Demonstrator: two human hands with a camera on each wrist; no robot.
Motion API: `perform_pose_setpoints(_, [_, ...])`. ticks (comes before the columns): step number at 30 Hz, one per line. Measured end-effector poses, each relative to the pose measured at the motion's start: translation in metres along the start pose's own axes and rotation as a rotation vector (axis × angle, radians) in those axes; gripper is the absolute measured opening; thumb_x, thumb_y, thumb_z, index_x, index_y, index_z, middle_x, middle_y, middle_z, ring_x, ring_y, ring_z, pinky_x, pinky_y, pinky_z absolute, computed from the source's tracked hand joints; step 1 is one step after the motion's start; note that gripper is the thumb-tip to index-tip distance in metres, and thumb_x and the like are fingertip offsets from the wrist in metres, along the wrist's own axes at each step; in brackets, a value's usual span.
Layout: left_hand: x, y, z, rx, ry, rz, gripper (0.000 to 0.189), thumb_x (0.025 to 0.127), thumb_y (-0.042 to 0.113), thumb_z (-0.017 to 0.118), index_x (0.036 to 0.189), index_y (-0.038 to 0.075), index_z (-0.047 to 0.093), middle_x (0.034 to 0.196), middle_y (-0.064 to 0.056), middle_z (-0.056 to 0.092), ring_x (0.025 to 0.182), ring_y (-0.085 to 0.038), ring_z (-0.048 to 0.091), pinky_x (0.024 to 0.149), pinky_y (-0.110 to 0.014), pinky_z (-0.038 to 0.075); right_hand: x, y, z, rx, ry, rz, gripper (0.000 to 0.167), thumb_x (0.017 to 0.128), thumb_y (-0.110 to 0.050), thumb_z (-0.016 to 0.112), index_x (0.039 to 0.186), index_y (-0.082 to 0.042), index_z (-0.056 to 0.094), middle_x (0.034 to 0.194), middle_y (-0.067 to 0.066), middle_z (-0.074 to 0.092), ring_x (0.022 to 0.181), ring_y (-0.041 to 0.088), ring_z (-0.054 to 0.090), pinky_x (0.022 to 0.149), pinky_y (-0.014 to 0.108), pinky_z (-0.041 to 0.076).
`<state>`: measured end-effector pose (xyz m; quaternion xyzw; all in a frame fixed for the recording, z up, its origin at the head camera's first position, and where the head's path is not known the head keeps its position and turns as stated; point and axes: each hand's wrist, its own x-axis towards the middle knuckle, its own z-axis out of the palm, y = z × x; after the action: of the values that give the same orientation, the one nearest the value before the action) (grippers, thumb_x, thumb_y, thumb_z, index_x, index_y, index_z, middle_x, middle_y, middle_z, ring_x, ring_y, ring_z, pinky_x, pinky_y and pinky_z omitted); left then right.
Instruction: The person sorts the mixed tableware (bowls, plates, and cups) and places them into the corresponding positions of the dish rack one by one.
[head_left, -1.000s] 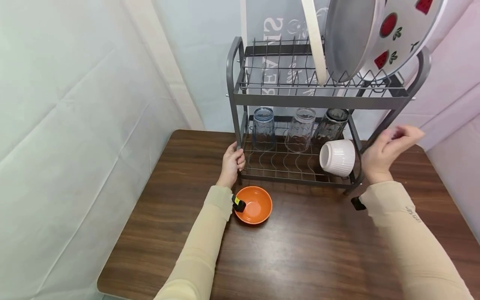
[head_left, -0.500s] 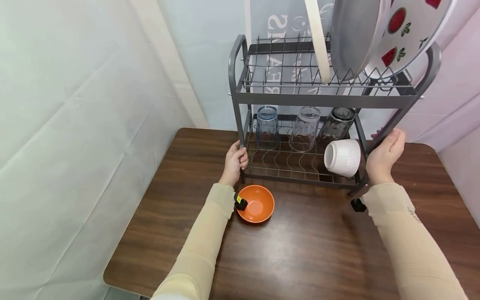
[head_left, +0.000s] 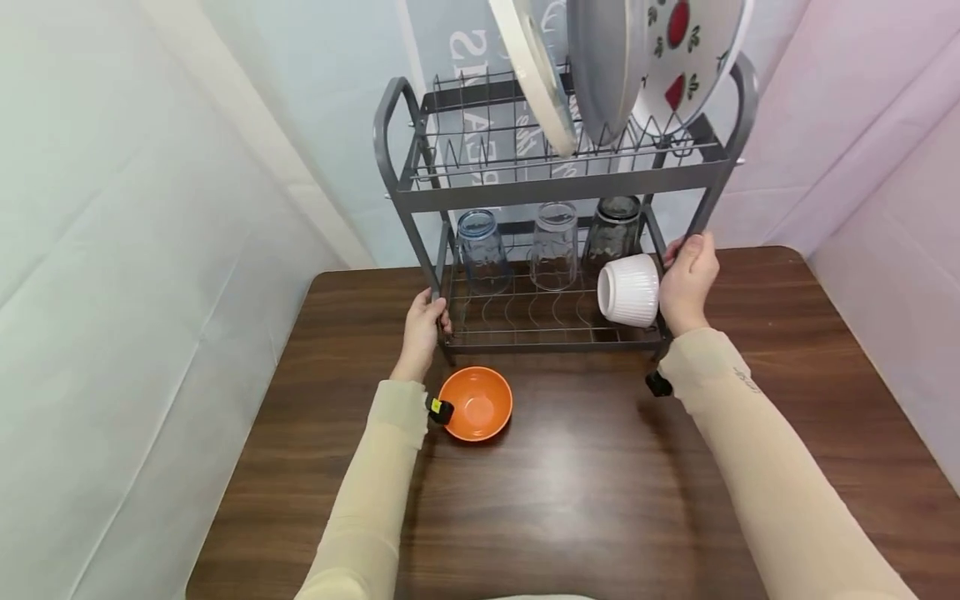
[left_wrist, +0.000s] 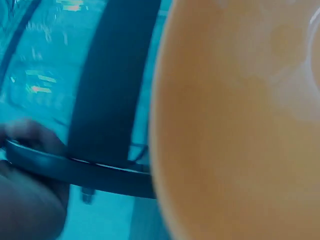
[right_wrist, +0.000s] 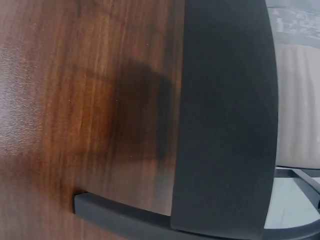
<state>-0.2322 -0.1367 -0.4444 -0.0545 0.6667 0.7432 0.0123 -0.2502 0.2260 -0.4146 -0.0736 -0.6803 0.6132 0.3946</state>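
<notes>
A dark grey two-tier dish rack [head_left: 525, 192] stands on the wooden table. My left hand [head_left: 422, 333] grips its left front leg, and the left wrist view shows fingers [left_wrist: 32, 136] and thumb around the bar. On the other side, my right hand [head_left: 688, 285] holds the right leg; it is out of sight in the right wrist view. The lower tier bears an upside-down blue glass [head_left: 483, 254], a clear glass [head_left: 555, 247], a dark glass [head_left: 613, 232] and a white ribbed cup [head_left: 632, 292] tilted on its side. Plates [head_left: 609, 67] stand on edge in the upper tier.
An orange bowl [head_left: 480, 404] sits on the table [head_left: 555, 500] in front of the rack's left leg, close by my left wrist. Pale cloth walls [head_left: 135, 292] rise behind and at both sides of the table.
My right hand, raised beside the rack a second ago, now holds its right leg. My left hand keeps its grip. The head view has shifted and tilted, placing the rack further left.
</notes>
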Motion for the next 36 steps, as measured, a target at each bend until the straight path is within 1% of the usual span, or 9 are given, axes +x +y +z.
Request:
perform_pose_setpoints(3, [-0.014, 0.000, -0.013, 0.174, 0.059, 0.015, 0.045, 0.096, 0.015, 0.045, 0.138, 0.004, 0.035, 0.083, -0.003, 0.058, 0.075, -0.011, 0.057, 0.078, -0.024, 0.045, -0.002, 0.001, 0.008, -0.013, -0.038, -0.022, 0.028, 0.100, -0.022, 0.029, 0.076, -0.021, 0.044, 0.063, -0.007, 0.047, 0.056, 0.003, 0.042, 0.059, 0.016, 0.034])
perform_pose_setpoints(6, [-0.033, -0.006, -0.026, 0.226, 0.113, 0.005, 0.040, 0.095, 0.010, 0.045, 0.134, 0.002, 0.042, 0.109, -0.013, 0.059, 0.098, -0.020, 0.057, 0.092, -0.034, 0.042, 0.000, 0.001, 0.013, -0.027, -0.068, -0.029, 0.028, 0.100, -0.021, 0.029, 0.076, -0.019, 0.042, 0.063, -0.005, 0.046, 0.055, 0.003, 0.039, 0.058, 0.017, 0.032])
perform_pose_setpoints(8, [-0.048, -0.011, -0.035, 0.255, 0.138, -0.031, 0.039, 0.094, 0.008, 0.044, 0.133, 0.000, 0.043, 0.120, -0.019, 0.054, 0.108, -0.026, 0.054, 0.098, -0.039, 0.040, 0.002, 0.000, 0.014, -0.042, -0.082, -0.031, 0.028, 0.101, -0.021, 0.029, 0.076, -0.017, 0.042, 0.063, -0.002, 0.046, 0.055, 0.003, 0.038, 0.059, 0.018, 0.031])
perform_pose_setpoints(11, [-0.069, -0.022, -0.045, 0.326, 0.159, -0.119, 0.040, 0.093, 0.009, 0.043, 0.132, -0.002, 0.043, 0.126, -0.022, 0.051, 0.111, -0.030, 0.052, 0.099, -0.042, 0.040, 0.006, -0.002, 0.014, -0.060, -0.091, -0.036, 0.029, 0.101, -0.022, 0.029, 0.076, -0.015, 0.041, 0.063, -0.001, 0.045, 0.055, 0.003, 0.038, 0.060, 0.018, 0.031])
perform_pose_setpoints(14, [-0.087, -0.032, -0.049, 0.370, 0.128, -0.223, 0.040, 0.094, 0.012, 0.042, 0.132, -0.003, 0.042, 0.125, -0.022, 0.051, 0.101, -0.026, 0.055, 0.089, -0.039, 0.045, 0.009, -0.003, 0.012, -0.077, -0.090, -0.037, 0.029, 0.101, -0.021, 0.028, 0.076, -0.015, 0.041, 0.063, -0.002, 0.045, 0.057, 0.002, 0.039, 0.063, 0.017, 0.032])
perform_pose_setpoints(19, [-0.109, -0.045, -0.040, 0.328, 0.004, -0.365, 0.042, 0.096, 0.018, 0.039, 0.133, -0.003, 0.039, 0.124, -0.023, 0.050, 0.079, -0.014, 0.060, 0.067, -0.026, 0.048, 0.013, -0.001, 0.010, -0.088, -0.077, -0.033, 0.029, 0.101, -0.019, 0.027, 0.077, -0.016, 0.042, 0.063, 0.001, 0.045, 0.057, 0.002, 0.039, 0.064, 0.017, 0.032])
perform_pose_setpoints(25, [-0.124, -0.053, -0.022, 0.214, -0.025, -0.463, 0.043, 0.095, 0.017, 0.039, 0.134, -0.002, 0.034, 0.107, -0.016, 0.053, 0.069, -0.011, 0.057, 0.063, -0.025, 0.051, 0.010, 0.003, 0.009, -0.094, -0.066, -0.026, 0.030, 0.101, -0.019, 0.028, 0.074, -0.023, 0.039, 0.061, -0.002, 0.045, 0.056, 0.001, 0.039, 0.064, 0.016, 0.032])
perform_pose_setpoints(30, [-0.126, -0.058, -0.013, 0.108, -0.032, -0.457, 0.042, 0.093, 0.010, 0.035, 0.132, -0.006, 0.029, 0.109, -0.021, 0.053, 0.071, -0.014, 0.061, 0.066, -0.031, 0.055, 0.007, 0.005, 0.005, -0.095, -0.033, -0.026, 0.030, 0.101, -0.020, 0.029, 0.074, -0.023, 0.039, 0.060, 0.001, 0.044, 0.055, 0.001, 0.038, 0.063, 0.016, 0.031])
perform_pose_setpoints(36, [-0.127, -0.057, -0.011, 0.065, 0.029, -0.412, 0.043, 0.088, 0.004, 0.034, 0.130, -0.008, 0.032, 0.117, -0.025, 0.047, 0.074, -0.014, 0.058, 0.065, -0.026, 0.054, 0.003, 0.004, 0.003, -0.087, -0.048, -0.026, 0.029, 0.101, -0.021, 0.030, 0.074, -0.021, 0.040, 0.062, -0.001, 0.045, 0.057, 0.001, 0.040, 0.064, 0.017, 0.032])
